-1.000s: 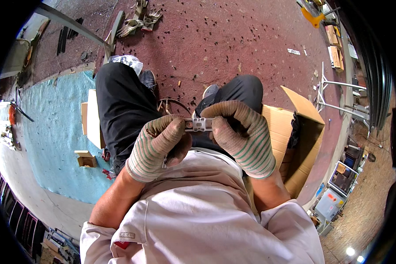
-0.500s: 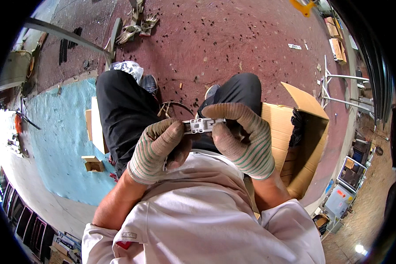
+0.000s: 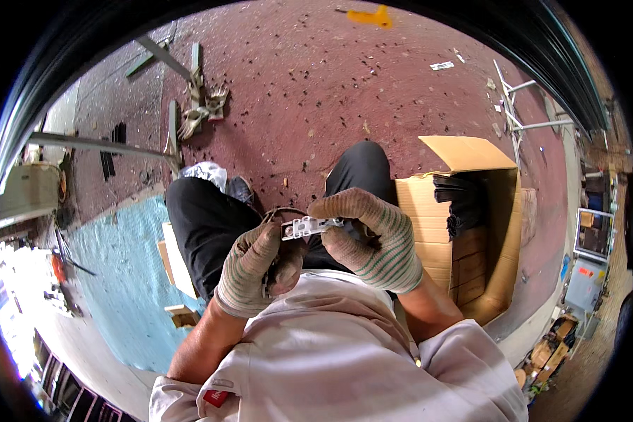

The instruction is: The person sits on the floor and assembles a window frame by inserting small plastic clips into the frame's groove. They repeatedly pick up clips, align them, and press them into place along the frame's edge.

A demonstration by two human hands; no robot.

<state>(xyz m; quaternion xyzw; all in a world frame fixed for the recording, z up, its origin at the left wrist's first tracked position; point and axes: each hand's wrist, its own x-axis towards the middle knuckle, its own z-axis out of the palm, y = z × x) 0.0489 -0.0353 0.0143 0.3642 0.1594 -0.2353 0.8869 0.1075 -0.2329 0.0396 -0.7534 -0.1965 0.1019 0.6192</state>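
Observation:
Both my hands wear soiled knit work gloves with green stripes. Between them, above my lap, is a small white-and-metal slotted fitting (image 3: 304, 227), possibly a window roller or latch part; its exact kind I cannot make out. My left hand (image 3: 251, 269) pinches the fitting's left end between thumb and fingers, and something small and metallic shows lower down by its curled fingers. My right hand (image 3: 374, 239) grips the right end, thumb below and forefinger above. The fingers of both hands hide the fitting's ends.
An open cardboard box (image 3: 422, 232) stands by my right leg, with black strips (image 3: 464, 204) inside. A blue sheet (image 3: 112, 281) covers the floor at left, with a small wooden piece (image 3: 181, 316) on it. Gloves (image 3: 202, 114) hang on a metal frame ahead. A yellow-orange tool (image 3: 369, 16) lies far ahead.
The view has tilted and shifted, so the surroundings sit differently in it. Both hands still hold the fitting, which now slants slightly, its right end higher.

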